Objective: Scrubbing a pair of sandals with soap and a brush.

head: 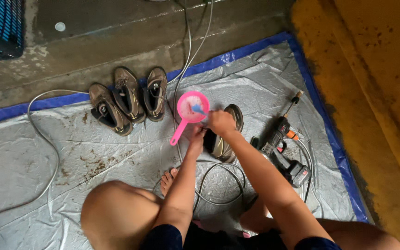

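Head camera, looking straight down: a person squats on a silver tarp (pixel 93 153) with a blue border, knees and a bare foot at the bottom of the picture. Right hand (pixel 220 121) reaches over a pink dipper (pixel 192 107) of cloudy, soapy-looking water, its fingers curled tight round a small blue brush (pixel 198 110) whose head dips into the liquid, presumably to load the bristles. Left hand (pixel 196 137) sits just below, fingers bent and pressed against the near edge of a brown shoe (pixel 223 139), seemingly steadying it while the other hand is busy; how firmly it grips I cannot tell, since the fingertips are hidden against the shoe. That shoe lies on the tarp just right of the dipper, partly under both wrists, so it is within easy reach of the brush. Three more brown shoes (pixel 127 98) stand side by side at the tarp's far edge (toes pointing away from the person), well apart from the one being handled. A cordless spray tool (pixel 283 148) lies to the right of the shoe, and a grey hose (pixel 47 153) loops across the tarp and up over the concrete step (pixel 116 46) beyond.
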